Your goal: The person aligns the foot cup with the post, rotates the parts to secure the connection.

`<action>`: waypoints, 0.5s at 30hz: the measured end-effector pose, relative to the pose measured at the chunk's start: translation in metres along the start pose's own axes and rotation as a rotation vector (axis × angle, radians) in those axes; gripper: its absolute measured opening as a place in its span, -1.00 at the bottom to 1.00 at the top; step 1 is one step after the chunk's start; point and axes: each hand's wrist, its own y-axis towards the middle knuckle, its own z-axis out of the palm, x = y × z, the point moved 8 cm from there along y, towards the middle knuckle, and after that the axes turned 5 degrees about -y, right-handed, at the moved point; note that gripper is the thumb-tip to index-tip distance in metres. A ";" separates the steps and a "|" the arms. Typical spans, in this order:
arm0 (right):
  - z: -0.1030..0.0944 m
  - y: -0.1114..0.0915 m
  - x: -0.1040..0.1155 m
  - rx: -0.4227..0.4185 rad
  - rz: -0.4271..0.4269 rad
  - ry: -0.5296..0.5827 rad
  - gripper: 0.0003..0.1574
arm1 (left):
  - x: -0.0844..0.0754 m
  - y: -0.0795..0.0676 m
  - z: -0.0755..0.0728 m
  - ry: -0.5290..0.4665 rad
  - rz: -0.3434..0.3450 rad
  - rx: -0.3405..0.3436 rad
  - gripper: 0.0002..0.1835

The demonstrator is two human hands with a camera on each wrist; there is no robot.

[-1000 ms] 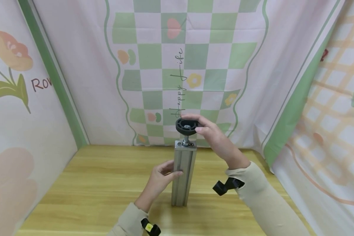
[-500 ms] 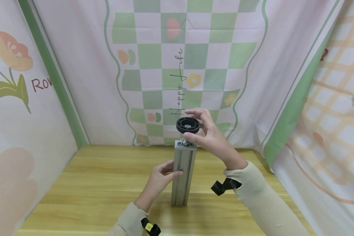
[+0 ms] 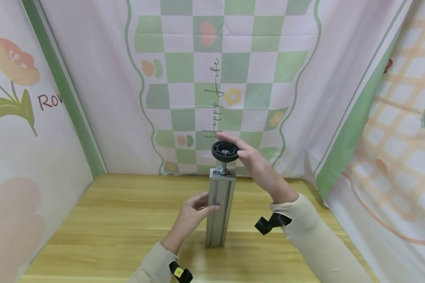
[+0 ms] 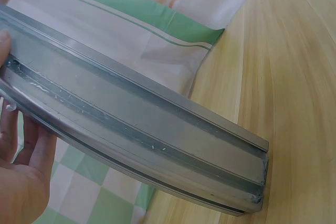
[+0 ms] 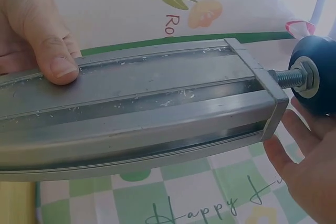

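A grey aluminium profile (image 3: 218, 224) stands upright on the wooden table, with an end plate on top. A black round levelling foot (image 3: 225, 158) sits above that plate on a threaded stud (image 5: 287, 79). A nut shows against the foot in the right wrist view. My left hand (image 3: 190, 214) grips the profile around its middle, its thumb (image 5: 62, 67) on the front face and its fingers behind. My right hand (image 3: 258, 167) is at the foot's right side, with fingers extended behind the foot and thumb at the rim. Some of its fingertips are hidden.
The wooden table (image 3: 127, 228) spreads around the profile's base. A patterned cloth (image 3: 184, 67) hangs behind, with more cloth at the left (image 3: 17, 157) and right (image 3: 393, 165). Black camera mounts (image 3: 272, 223) are on both wrists.
My right hand had its thumb in front of the foot half a second ago; now its fingers have straightened and the thumb is back at the right rim. The left hand and profile stay put.
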 end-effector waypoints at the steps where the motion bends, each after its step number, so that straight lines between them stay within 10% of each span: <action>1: 0.000 0.000 0.000 -0.002 0.009 -0.003 -0.32 | 0.000 0.000 0.000 0.001 0.001 -0.002 -0.48; 15: -0.006 -0.001 -0.006 -0.148 0.042 -0.080 -0.36 | 0.000 0.001 0.000 -0.005 0.011 -0.005 -0.49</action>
